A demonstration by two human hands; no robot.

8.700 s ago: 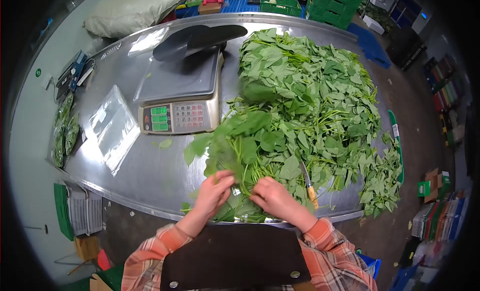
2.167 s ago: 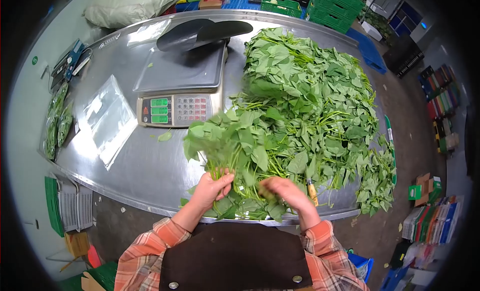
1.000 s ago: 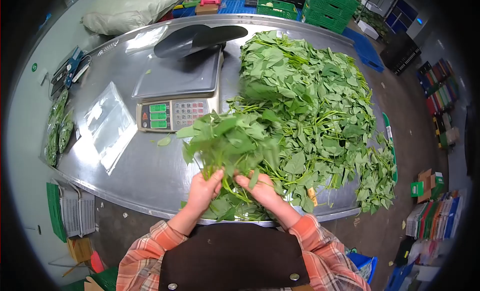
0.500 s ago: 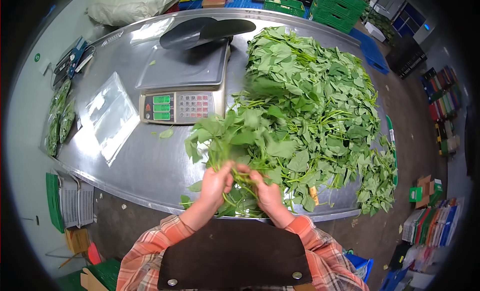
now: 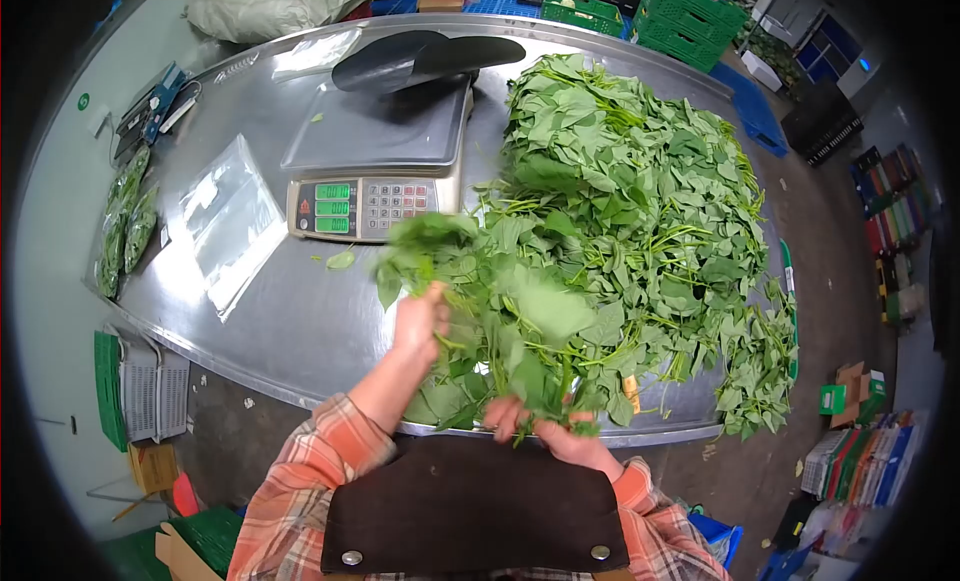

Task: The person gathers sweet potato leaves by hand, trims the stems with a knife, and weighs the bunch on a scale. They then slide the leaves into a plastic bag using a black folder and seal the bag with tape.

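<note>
At the near edge of the steel table (image 5: 300, 331), both hands grip leafy green stems.
Left hand (image 5: 420, 321) fingers close around a raised bunch (image 5: 450, 256); right hand (image 5: 545, 431) clasps another bundle (image 5: 530, 341), near the silver scale (image 5: 375, 156).

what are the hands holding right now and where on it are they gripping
Both hold one bunch of leafy greens: the left hand is closed around it just under the leaves, the right hand grips the lower stem ends.
</note>
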